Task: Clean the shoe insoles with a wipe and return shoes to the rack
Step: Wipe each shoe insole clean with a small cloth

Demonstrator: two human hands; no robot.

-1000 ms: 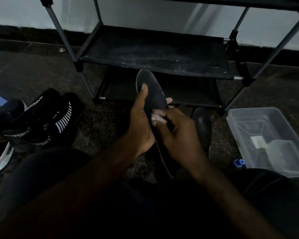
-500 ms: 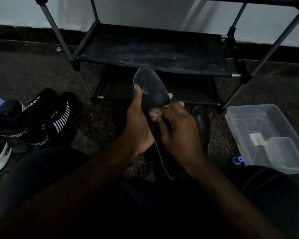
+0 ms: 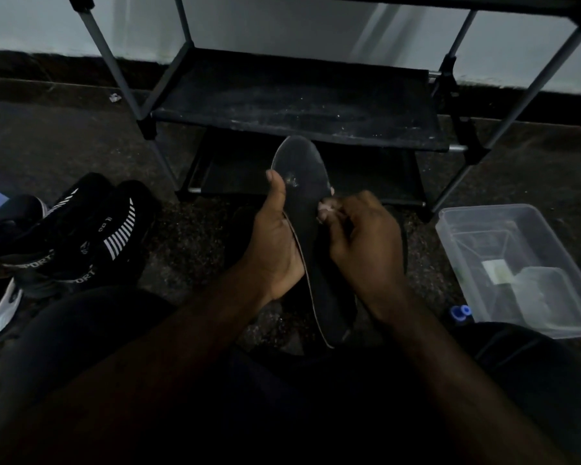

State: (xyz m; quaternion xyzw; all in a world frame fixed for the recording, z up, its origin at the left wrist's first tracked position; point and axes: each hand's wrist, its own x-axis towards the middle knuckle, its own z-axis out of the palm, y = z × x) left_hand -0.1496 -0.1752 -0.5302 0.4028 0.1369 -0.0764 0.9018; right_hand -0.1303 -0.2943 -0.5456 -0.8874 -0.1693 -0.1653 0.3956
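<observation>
Wipe now nearer insole edge

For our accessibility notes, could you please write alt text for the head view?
A person's left hand holds a dark insole while the right hand presses a small wipe against its edge. A black shoe rack stands ahead, black sneakers lie on the floor at left, a clear plastic tub at right.

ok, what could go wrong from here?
The wipe is a small wad pinched in the right hand at the insole edge; it may miss the pale spots by the thumb of the left hand. The shelf looks dusty, so returned shoes could pick up dirt again.
</observation>
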